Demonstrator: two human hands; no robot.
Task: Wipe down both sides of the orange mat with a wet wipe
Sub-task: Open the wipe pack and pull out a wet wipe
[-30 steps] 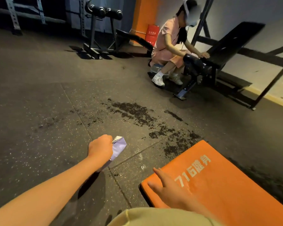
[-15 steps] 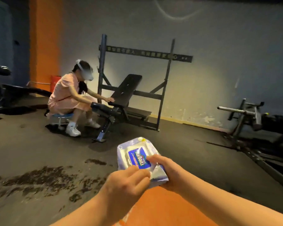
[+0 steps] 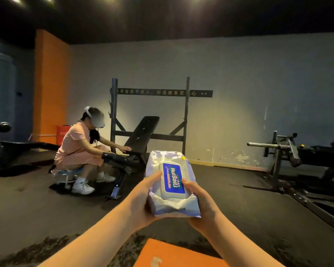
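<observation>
Past my hands, a person in pink (image 3: 79, 149) sits by a rack (image 3: 185, 116). Left hand (image 3: 143, 197) and right hand (image 3: 202, 205) both grip the wipe pack (image 3: 172, 185) from its sides, fingers curled around it. The orange mat (image 3: 174, 255) lies on the floor just below them.

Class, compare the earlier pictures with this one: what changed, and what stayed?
The right hand left the orange mat and joined the left hand on the wet wipe pack, now raised, both gripping it. The mat stays on the floor; the seated person stays at the bench.
</observation>
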